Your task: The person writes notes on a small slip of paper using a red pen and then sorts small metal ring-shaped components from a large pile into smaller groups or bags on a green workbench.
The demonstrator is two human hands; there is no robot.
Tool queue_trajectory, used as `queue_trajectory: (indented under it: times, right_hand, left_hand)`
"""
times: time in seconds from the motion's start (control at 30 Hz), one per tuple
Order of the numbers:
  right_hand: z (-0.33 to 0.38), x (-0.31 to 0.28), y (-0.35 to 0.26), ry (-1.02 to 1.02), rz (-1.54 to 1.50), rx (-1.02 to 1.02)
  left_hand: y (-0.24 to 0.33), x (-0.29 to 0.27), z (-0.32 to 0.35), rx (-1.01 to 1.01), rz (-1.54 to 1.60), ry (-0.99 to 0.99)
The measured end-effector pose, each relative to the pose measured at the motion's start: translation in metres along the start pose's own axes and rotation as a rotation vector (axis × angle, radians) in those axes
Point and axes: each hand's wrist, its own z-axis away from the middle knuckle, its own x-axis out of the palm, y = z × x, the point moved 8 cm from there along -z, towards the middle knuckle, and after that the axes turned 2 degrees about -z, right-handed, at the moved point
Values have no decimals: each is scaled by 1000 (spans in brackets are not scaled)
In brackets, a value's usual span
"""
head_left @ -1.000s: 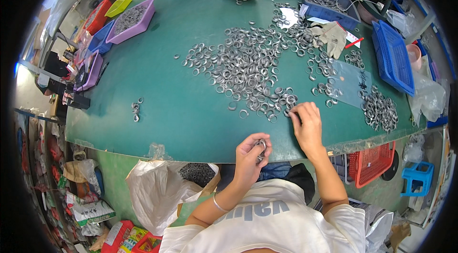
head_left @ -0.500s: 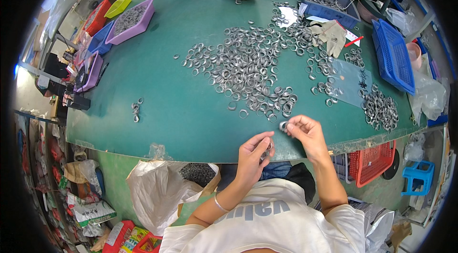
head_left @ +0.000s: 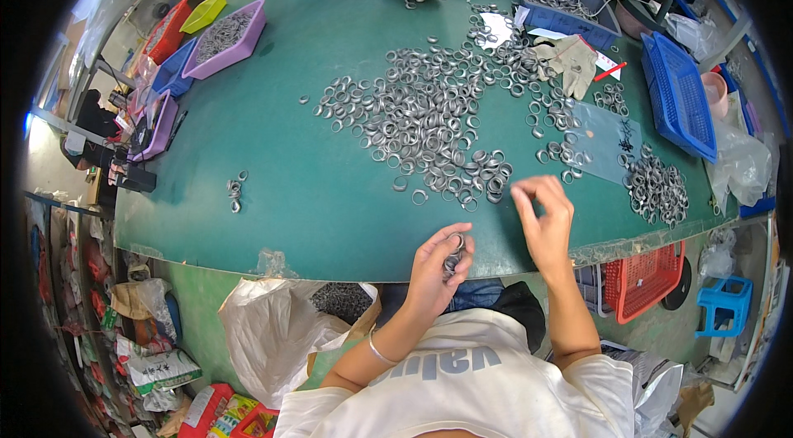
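Several grey metal rings [head_left: 452, 263] are stacked in my left hand [head_left: 431, 273], whose fingers curl around them just above the table's front edge. My right hand [head_left: 547, 219] is raised over the table to the right, its curved fingers pointing at the near edge of the ring pile. No ring shows in it, and its fingertips are slightly blurred. The large pile of metal rings [head_left: 429, 108] spreads over the middle of the green table [head_left: 330, 198]. Apart from it, a small group of rings [head_left: 236, 190] lies at the left.
Another ring heap [head_left: 657, 192] lies at the right beside a clear plastic bag [head_left: 607, 141]. Farther back are work gloves [head_left: 570, 62], a red pen [head_left: 610, 72] and a blue bin of rings [head_left: 570, 4]. Blue baskets [head_left: 679, 99] stand right; a purple tray [head_left: 235, 42] stands left.
My right hand has moved up and toward the pile, and the ring it held no longer shows there. My left hand has turned slightly, showing the rings in it more plainly.
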Motion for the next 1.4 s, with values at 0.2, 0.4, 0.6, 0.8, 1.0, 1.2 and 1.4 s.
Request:
queue_trajectory:
  times: [0.2, 0.4, 0.6, 0.8, 1.0, 1.2, 1.4]
  right_hand:
    - [-9, 26, 17, -26, 329, -86]
    - [11, 16, 3, -83, -269, 83]
    - [30, 17, -42, -237, -51, -364]
    - [-3, -2, -5, -98, -83, -75]
    - [-16, 26, 30, -84, 325, -125]
    - [3, 9, 3, -107, -140, -53]
    - [31, 15, -48, -187, 48, -447]
  left_hand:
    - [-3, 7, 2, 36, -18, -53]
    - [-5, -5, -2, -5, -124, 3]
    - [-9, 1, -7, 0, -179, -50]
    - [-4, -1, -5, -9, -7, -84]
    - [-6, 13, -1, -131, 168, -177]
    - [-8, -3, -5, -22, 21, -37]
    - [-7, 4, -8, -30, -44, -1]
